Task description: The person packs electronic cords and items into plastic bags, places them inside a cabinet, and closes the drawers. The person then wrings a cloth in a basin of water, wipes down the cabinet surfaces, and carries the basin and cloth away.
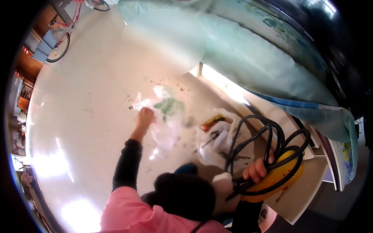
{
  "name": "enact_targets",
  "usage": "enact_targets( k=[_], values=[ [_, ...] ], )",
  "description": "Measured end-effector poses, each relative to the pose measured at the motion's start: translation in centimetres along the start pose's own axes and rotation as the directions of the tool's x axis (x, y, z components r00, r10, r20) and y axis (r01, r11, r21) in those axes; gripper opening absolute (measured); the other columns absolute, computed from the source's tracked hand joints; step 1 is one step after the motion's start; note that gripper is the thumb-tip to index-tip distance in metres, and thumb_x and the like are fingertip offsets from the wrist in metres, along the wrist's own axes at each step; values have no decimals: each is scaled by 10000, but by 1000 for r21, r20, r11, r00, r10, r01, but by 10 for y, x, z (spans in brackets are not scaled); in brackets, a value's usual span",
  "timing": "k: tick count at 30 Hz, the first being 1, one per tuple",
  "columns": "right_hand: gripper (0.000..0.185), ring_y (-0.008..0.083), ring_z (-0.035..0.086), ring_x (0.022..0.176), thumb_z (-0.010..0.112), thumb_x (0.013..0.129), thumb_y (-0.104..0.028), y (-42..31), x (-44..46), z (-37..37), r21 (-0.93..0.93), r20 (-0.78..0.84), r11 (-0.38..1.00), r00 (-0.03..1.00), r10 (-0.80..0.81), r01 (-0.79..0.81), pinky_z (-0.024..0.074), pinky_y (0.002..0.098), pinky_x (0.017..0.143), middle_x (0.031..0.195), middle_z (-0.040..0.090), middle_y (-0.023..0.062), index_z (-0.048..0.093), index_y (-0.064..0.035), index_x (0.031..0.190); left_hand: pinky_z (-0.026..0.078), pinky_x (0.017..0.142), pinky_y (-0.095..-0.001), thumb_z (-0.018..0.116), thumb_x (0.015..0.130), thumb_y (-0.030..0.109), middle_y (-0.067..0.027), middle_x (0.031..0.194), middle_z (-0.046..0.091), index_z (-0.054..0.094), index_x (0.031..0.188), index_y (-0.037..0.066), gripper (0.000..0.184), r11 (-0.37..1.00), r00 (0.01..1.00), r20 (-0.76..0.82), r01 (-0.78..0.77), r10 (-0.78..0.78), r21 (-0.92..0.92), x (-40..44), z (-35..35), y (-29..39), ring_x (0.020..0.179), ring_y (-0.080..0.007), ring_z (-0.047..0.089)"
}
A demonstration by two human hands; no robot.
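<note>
My left hand is closed on the top of a thin white plastic bag with a green print, which hangs over the pale floor. On the right, my right hand has its fingers wrapped round a coiled black cable and a yellow object. The cable loops over and around the yellow object. Between my hands, an open white plastic bag holds a red and yellow packet and other items I cannot make out.
Dark crumbs are scattered on the pale floor. A cabinet under a light green cloth runs along the right, with a dark screen above. A pink bicycle stands at upper left.
</note>
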State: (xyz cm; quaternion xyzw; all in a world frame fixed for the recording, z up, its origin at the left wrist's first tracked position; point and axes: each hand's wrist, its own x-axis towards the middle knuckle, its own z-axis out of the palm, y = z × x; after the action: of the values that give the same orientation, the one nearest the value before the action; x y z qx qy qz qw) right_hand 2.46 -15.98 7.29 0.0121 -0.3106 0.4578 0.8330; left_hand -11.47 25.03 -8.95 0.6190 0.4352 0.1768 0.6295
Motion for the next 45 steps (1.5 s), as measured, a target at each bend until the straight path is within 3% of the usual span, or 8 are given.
enact_targets(
  k=[2,6,12,15,19,24,40,45],
  values=[
    [695,297,540,851,772,671,-395,7,11,-5,-26,0,999,1000,-21,21,358,531,903,987,509,151,330,-109,1124,465,514,-262,560,829,91,-21,768,558,528,882,70,65,998,998,-46,-49,51,41,8,-18,8,641,-118,575],
    [778,288,516,939,781,654,-399,29,16,-17,-21,-79,1000,997,0,-2,349,512,918,1038,505,149,326,-106,1214,478,727,-362,592,758,121,-134,872,637,568,877,27,154,721,826,-254,-240,504,650,0,-25,43,754,-291,619],
    [850,236,499,1083,805,588,-215,35,31,8,-247,-486,908,854,186,-339,417,365,917,1111,528,125,364,-36,1292,460,638,-315,617,765,124,-78,755,608,568,822,32,119,722,856,-205,-246,475,647,-24,-11,84,690,-204,580],
    [892,208,526,1036,833,561,-219,32,34,4,-551,-554,548,767,324,-629,413,330,897,1122,531,114,358,-25,1290,458,626,-318,625,776,140,-84,736,602,565,809,32,128,756,863,-170,-303,477,580,-26,0,85,675,-210,579],
    [902,250,522,1031,834,570,-297,41,47,12,-861,-438,155,862,256,-484,416,347,887,1114,528,145,351,-13,1277,482,632,-370,605,795,144,-114,768,630,574,806,60,90,651,804,-117,-376,583,660,-23,9,77,690,-293,622],
    [912,272,510,1057,828,575,-304,44,53,21,-884,-427,88,871,245,-459,412,356,896,1152,488,175,330,-6,1279,470,583,-397,566,791,76,-102,753,620,563,803,93,21,388,665,48,-491,746,780,-31,13,74,664,-324,595],
    [801,306,556,939,821,581,-306,47,51,23,-927,-372,17,922,112,-376,455,371,794,1027,522,162,400,-19,1199,481,758,-405,639,717,121,-162,882,649,612,873,45,176,600,927,200,-360,318,715,-38,35,52,851,-339,618],
    [765,304,555,914,822,582,-302,47,52,21,-927,-375,-22,923,88,-375,453,369,786,1004,521,165,420,-18,1168,486,649,-303,669,767,203,-77,783,652,609,845,23,205,650,897,224,-433,382,624,-30,27,59,695,-168,611]
  ],
)
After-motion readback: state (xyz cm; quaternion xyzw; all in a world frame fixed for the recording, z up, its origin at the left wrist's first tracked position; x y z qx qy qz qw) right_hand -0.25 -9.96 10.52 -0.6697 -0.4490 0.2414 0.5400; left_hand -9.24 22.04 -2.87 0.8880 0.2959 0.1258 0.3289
